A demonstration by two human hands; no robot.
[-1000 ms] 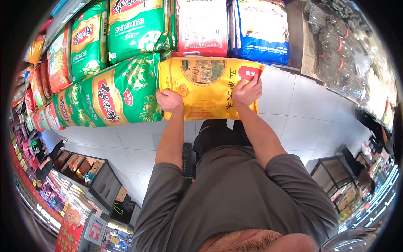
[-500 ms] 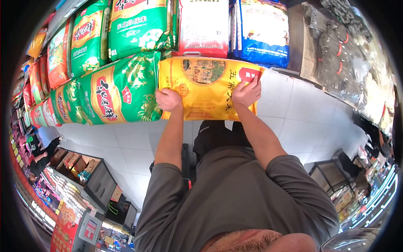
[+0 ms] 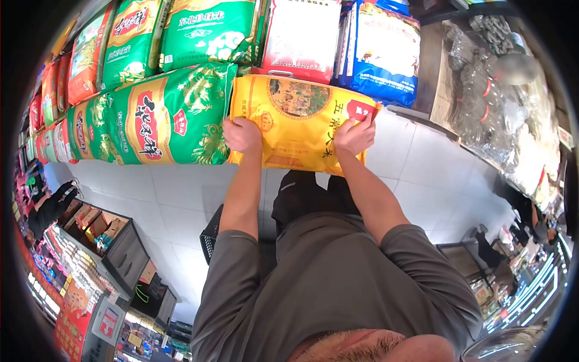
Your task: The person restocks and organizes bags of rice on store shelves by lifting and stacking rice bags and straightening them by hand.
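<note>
A yellow rice bag [image 3: 295, 136] with a round picture and dark lettering lies across the front of me. My left hand [image 3: 243, 136] is closed on its left edge, fingers curled round the side. My right hand [image 3: 354, 135] grips the opposite edge, just below a red corner label. Against the bag's left side lies a green rice bag [image 3: 202, 120] with gold patterns. Behind the yellow bag stand a white and red bag [image 3: 301, 36] and a blue and white bag [image 3: 383, 60]. The bag's underside is hidden.
More green rice bags [image 3: 211, 30] stand in the back row. Plastic-wrapped dark bundles [image 3: 482, 102] lie on a wooden shelf at right. Pale floor tiles [image 3: 163, 184] run below the display. A black basket [image 3: 209, 234] is beside my legs. People are far off at both sides.
The yellow bag has tilted slightly, its right end lower, with both hands still on it. My view has shifted, and the black basket shows more on the left.
</note>
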